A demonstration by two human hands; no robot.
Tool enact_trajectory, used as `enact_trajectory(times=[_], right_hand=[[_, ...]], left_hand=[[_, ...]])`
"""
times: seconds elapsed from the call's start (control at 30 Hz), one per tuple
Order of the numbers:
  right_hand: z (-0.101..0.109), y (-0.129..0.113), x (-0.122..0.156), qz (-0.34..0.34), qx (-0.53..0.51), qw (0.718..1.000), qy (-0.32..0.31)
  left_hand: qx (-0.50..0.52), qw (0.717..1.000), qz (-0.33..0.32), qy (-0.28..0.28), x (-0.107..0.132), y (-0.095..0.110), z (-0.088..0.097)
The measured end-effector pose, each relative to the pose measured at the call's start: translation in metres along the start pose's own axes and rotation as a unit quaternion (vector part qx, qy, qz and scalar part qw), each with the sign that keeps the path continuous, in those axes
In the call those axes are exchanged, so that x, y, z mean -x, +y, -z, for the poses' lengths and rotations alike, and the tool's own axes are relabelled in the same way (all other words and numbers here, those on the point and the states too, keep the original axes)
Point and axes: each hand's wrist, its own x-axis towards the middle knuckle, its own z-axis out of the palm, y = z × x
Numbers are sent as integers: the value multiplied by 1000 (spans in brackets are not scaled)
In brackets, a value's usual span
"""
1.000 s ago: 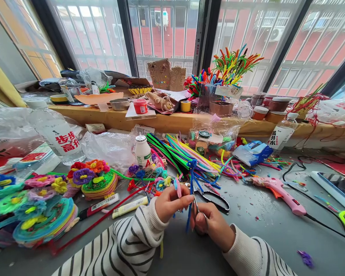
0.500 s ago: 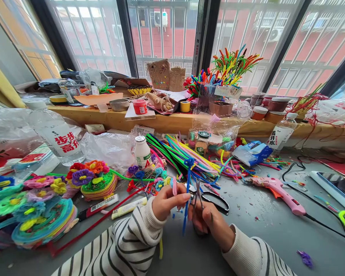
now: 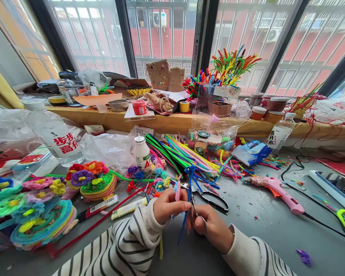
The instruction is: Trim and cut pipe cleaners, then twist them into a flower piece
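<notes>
My left hand pinches a blue pipe cleaner with a small blue flower twisted at its top, and a pink pipe cleaner piece sticks up beside its fingers. My right hand is closed round a small pair of scissors whose blades touch the blue stem just right of my left fingertips. The stem's lower end hangs below both hands. Larger black-handled scissors lie on the grey table just beyond my hands.
A pile of coloured pipe cleaners, a small white bottle, finished flower discs at left, glue tubes, a pink glue gun with cable, a tablet at right, and a cluttered wooden shelf behind.
The blue stem has tilted and its flower end dropped slightly. The small scissors' blades, apart half a second ago, have come together on the stem. Both hands stayed in place.
</notes>
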Motion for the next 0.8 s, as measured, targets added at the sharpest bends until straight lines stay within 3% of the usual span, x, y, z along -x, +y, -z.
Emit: enact_trajectory(times=[0.33,0.53,0.67,0.8], right_hand=[[-1,3,-2,-60,35,995,69],[-2,2,-1,-33,-18,999,31],[-1,-1,0,-5,-8,1000,-17],[-1,-3,1,1,9,1000,-21]], left_hand=[[10,998,-42,53,-1,-3,3],[21,995,-72,63,-1,-4,3],[8,998,-54,42,0,-4,1],[-26,999,-36,25,1,-3,0]])
